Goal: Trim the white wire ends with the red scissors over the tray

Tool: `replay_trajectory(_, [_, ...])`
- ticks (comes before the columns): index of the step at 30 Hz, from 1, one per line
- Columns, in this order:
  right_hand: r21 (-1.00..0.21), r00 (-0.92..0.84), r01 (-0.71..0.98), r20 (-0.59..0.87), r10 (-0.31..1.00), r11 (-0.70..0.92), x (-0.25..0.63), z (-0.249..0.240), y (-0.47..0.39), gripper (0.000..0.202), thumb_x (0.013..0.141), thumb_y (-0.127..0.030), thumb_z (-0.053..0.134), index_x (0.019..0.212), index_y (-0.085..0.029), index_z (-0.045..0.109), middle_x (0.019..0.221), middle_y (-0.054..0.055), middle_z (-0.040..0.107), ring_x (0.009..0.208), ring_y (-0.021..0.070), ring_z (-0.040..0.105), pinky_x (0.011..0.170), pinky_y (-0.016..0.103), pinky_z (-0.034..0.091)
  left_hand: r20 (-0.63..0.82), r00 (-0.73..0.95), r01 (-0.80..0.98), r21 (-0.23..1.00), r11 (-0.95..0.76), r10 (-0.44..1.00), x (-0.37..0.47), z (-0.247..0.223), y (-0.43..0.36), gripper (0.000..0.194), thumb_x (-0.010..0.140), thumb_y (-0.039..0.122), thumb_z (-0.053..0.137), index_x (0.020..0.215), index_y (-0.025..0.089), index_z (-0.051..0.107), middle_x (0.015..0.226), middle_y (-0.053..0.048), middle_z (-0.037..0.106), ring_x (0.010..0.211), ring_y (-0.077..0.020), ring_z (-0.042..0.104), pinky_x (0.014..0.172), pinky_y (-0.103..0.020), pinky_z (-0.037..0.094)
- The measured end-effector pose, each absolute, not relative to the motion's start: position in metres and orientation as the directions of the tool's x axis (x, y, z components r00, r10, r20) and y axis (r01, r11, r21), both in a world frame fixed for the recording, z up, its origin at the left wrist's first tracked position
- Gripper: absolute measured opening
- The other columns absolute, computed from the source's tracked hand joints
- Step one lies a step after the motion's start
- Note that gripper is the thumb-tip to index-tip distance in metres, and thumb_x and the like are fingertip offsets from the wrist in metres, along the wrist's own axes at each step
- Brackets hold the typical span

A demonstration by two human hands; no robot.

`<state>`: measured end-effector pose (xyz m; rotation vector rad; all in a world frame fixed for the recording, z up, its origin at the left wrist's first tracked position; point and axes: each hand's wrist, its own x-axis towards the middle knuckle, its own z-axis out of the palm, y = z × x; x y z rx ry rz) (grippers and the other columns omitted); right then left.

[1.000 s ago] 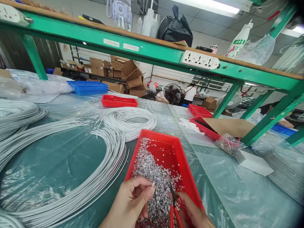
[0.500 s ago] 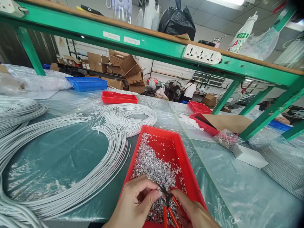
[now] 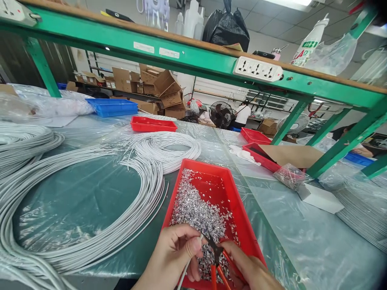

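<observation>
Pinched between thumb and fingers of my left hand [image 3: 177, 253] is a thin white cable [image 3: 184, 272], its end pointing up. My right hand [image 3: 248, 264] grips pliers with orange handles [image 3: 220, 268] and dark jaws, whose tips touch or nearly touch the cable end. Both hands are over the near part of a long red tray [image 3: 242, 209]. Small silvery scraps [image 3: 196, 205] cover much of the tray's floor, thickest on its left side.
Coils of white cable [image 3: 145, 189] lie left of the tray. Behind are a small red tray [image 3: 154, 124] and a blue tray [image 3: 113, 107]. A green shelf frame [image 3: 196, 60] spans above. A white box [image 3: 320, 198] lies right. People are in the background.
My left hand has turned slightly, and the white cable now shows below its fingers. The pliers and my right hand have shifted a little right in the view.
</observation>
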<state>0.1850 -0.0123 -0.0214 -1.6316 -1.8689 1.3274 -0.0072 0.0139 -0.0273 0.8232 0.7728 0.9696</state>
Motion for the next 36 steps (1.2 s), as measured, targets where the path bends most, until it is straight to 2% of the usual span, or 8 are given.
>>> replay_trajectory(5, [-0.695, -0.401, 0.705, -0.226, 0.888, 0.142, 0.183, -0.008, -0.015, 0.062, 0.068, -0.039, 0.059, 0.124, -0.015, 0.047, 0.061, 0.002, 0.040, 0.055, 0.0136, 0.038, 0.059, 0.028, 0.042, -0.163, 0.331, -0.324, 0.905, 0.274, 0.930, -0.003, -0.034, 0.013, 0.049, 0.066, 0.053, 0.066, 0.069, 0.005, 0.056, 0.055, -0.002, 0.050, 0.039, -0.0037, 0.046, 0.040, -0.013, 0.034])
replay_trajectory(10, [-0.710, -0.309, 0.702, -0.225, 0.924, 0.062, 0.174, -0.002, -0.018, 0.057, 0.066, -0.034, 0.060, 0.119, -0.016, 0.049, 0.059, 0.000, 0.039, 0.053, 0.0120, 0.036, 0.055, 0.026, 0.042, -0.148, 0.353, -0.378, 0.881, 0.285, 0.924, -0.003, -0.031, 0.013, 0.046, 0.064, 0.049, 0.069, 0.068, 0.004, 0.058, 0.057, -0.002, 0.051, 0.038, -0.0017, 0.045, 0.039, -0.011, 0.028])
replay_trajectory(13, [-0.862, -0.097, 0.505, -0.094, 0.991, -0.032, 0.162, -0.004, -0.017, 0.057, 0.071, -0.033, 0.056, 0.121, -0.013, 0.037, 0.068, 0.000, 0.046, 0.058, 0.0105, 0.045, 0.066, 0.022, 0.047, -0.177, 0.430, -0.505, 0.766, 0.399, 0.885, -0.006, -0.026, 0.014, 0.040, 0.065, 0.043, 0.071, 0.070, 0.006, 0.058, 0.058, -0.002, 0.055, 0.037, -0.0025, 0.046, 0.036, -0.009, 0.028])
replay_trajectory(17, [-0.990, 0.017, 0.139, -0.033, 0.999, -0.035, 0.147, -0.003, -0.013, 0.057, 0.074, -0.030, 0.058, 0.119, -0.012, 0.028, 0.114, 0.011, 0.051, 0.099, 0.0084, 0.053, 0.089, 0.013, 0.039, -0.208, 0.463, -0.548, 0.697, 0.463, 0.861, -0.007, -0.023, 0.015, 0.038, 0.064, 0.041, 0.072, 0.071, 0.006, 0.058, 0.056, -0.001, 0.054, 0.036, -0.0035, 0.046, 0.034, -0.010, 0.030])
replay_trajectory(20, [-0.995, -0.035, -0.042, -0.089, 0.995, -0.091, 0.138, -0.001, -0.008, 0.066, 0.067, -0.019, 0.068, 0.119, -0.013, 0.027, 0.105, 0.009, 0.055, 0.087, 0.0112, 0.058, 0.081, 0.020, 0.046, -0.203, 0.424, -0.503, 0.758, 0.416, 0.882, -0.003, -0.025, 0.013, 0.043, 0.063, 0.044, 0.072, 0.071, 0.005, 0.057, 0.058, -0.002, 0.055, 0.037, -0.0040, 0.047, 0.036, -0.011, 0.033])
replay_trajectory(23, [-0.980, -0.015, -0.187, -0.071, 0.997, -0.072, 0.132, 0.001, -0.002, 0.069, 0.061, -0.014, 0.074, 0.118, -0.013, 0.035, 0.087, 0.001, 0.056, 0.068, 0.0071, 0.056, 0.066, 0.017, 0.046, -0.165, 0.338, -0.403, 0.864, 0.301, 0.927, 0.002, -0.030, 0.011, 0.050, 0.063, 0.052, 0.069, 0.070, 0.005, 0.055, 0.055, -0.003, 0.053, 0.039, -0.0045, 0.047, 0.040, -0.013, 0.035])
replay_trajectory(28, [-0.974, 0.008, -0.204, -0.100, 0.995, -0.096, 0.130, 0.002, 0.002, 0.072, 0.061, -0.019, 0.076, 0.121, -0.012, 0.037, 0.076, -0.001, 0.055, 0.065, 0.0059, 0.052, 0.063, 0.015, 0.044, -0.132, 0.283, -0.334, 0.915, 0.227, 0.950, 0.006, -0.035, 0.008, 0.048, 0.063, 0.052, 0.068, 0.069, 0.006, 0.057, 0.046, 0.000, 0.045, 0.041, -0.0050, 0.045, 0.044, -0.014, 0.037])
replay_trajectory(36, [-0.950, -0.019, -0.295, -0.105, 0.994, -0.106, 0.136, -0.002, 0.000, 0.076, 0.055, -0.002, 0.073, 0.116, -0.012, 0.029, 0.070, -0.003, 0.055, 0.057, 0.0069, 0.053, 0.056, 0.016, 0.042, -0.147, 0.349, -0.297, 0.920, 0.257, 0.926, 0.006, -0.038, 0.010, 0.056, 0.059, 0.060, 0.066, 0.067, 0.006, 0.057, 0.056, -0.004, 0.052, 0.042, -0.0054, 0.048, 0.043, -0.015, 0.034])
